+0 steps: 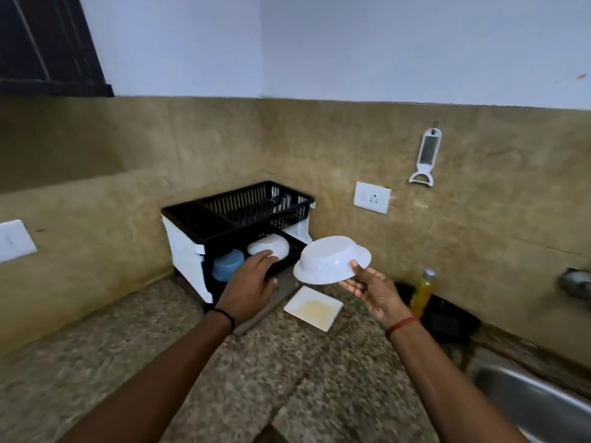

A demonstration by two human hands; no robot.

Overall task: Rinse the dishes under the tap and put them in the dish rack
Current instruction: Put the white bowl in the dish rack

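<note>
A two-tier black and white dish rack (182, 238) stands in the counter's corner. On its lower tier lie an upturned white bowl (275, 244) and a blue bowl (225, 265). My left hand (252, 282) reaches to the lower tier, fingertips touching the white bowl there. My right hand (371, 287) holds a second white bowl (331, 259) upside down by its rim, in the air just right of the rack. The steel sink (531, 401) shows at the lower right, with the tap (575, 281) on the wall at the right edge.
A white square plate (313, 308) with yellowish residue lies on the granite counter (224, 372) below the held bowl. A yellow bottle (422, 292) and a dark object (447, 318) stand by the wall. A socket (372, 198) and a peeler (427, 158) are mounted on the wall.
</note>
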